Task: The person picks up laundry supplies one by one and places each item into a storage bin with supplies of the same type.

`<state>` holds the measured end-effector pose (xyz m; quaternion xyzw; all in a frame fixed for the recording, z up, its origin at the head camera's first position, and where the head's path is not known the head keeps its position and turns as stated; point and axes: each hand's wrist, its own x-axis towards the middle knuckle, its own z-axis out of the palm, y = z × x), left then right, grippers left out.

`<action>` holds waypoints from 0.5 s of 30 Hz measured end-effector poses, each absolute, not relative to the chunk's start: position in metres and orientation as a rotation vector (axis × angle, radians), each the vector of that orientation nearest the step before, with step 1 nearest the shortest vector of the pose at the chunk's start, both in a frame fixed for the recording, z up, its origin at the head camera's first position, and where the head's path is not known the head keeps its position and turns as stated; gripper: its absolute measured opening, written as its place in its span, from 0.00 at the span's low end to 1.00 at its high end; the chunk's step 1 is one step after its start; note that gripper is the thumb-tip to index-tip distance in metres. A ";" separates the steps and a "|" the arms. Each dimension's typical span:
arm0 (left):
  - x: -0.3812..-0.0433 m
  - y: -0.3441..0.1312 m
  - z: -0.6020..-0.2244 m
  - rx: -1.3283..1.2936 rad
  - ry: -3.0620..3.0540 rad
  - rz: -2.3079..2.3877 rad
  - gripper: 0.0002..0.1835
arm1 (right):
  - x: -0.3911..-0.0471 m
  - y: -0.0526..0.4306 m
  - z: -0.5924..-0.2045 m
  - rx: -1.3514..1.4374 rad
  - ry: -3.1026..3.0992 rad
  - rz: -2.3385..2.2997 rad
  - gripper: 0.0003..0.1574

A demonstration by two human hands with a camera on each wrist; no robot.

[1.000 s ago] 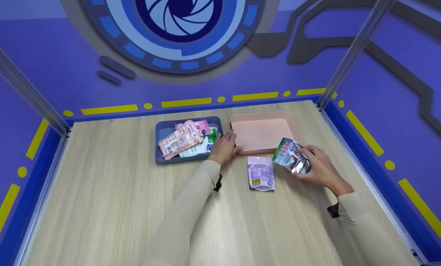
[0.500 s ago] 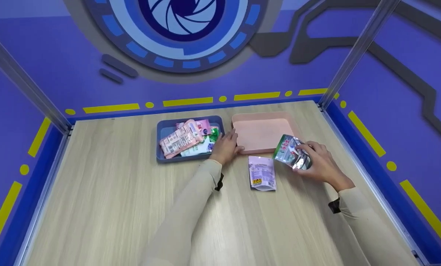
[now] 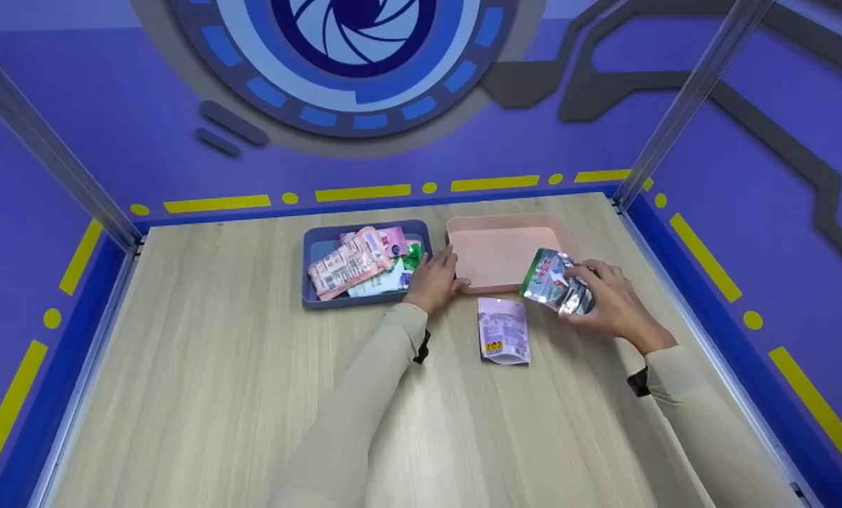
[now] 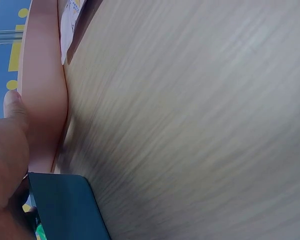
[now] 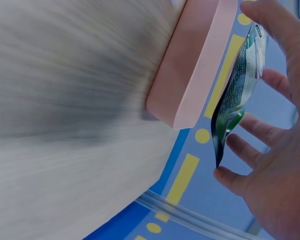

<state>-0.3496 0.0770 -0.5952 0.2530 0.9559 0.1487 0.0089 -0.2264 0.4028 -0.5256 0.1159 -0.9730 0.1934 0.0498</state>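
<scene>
My right hand [image 3: 608, 300] holds a silver and green snack pouch [image 3: 549, 281] over the near right part of the pink tray [image 3: 498, 257]. In the right wrist view, the thumb and fingers pinch the pouch [image 5: 242, 75] by its edges, above the table. My left hand [image 3: 431, 282] rests where the blue tray [image 3: 315, 304] and pink tray meet. In the left wrist view, its thumb lies against the pink tray's wall [image 4: 42, 95], beside the blue tray's corner [image 4: 65, 205]. A lilac pouch [image 3: 503, 330] lies on the table before the pink tray.
Inside the blue tray lie several packets in a heap, a pink and white packet [image 3: 350, 264] on top. Purple-blue panels [image 3: 364, 166] enclose the wooden table [image 3: 238, 367] at the back and both sides. A metal rail [image 3: 717, 367] runs along the right edge.
My right hand has carried the silver and green pouch slightly farther from me, over the pink tray's near edge. The left hand stays at the trays. The head view has shifted slightly.
</scene>
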 end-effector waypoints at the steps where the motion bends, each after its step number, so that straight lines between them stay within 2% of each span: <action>1: -0.350 0.077 -0.595 0.788 2.988 0.462 0.35 | -0.228 0.402 -0.525 0.360 -2.959 0.581 0.44; 15: -0.347 0.076 -0.592 0.768 2.967 0.478 0.35 | -0.239 0.399 -0.521 0.341 -2.999 0.578 0.45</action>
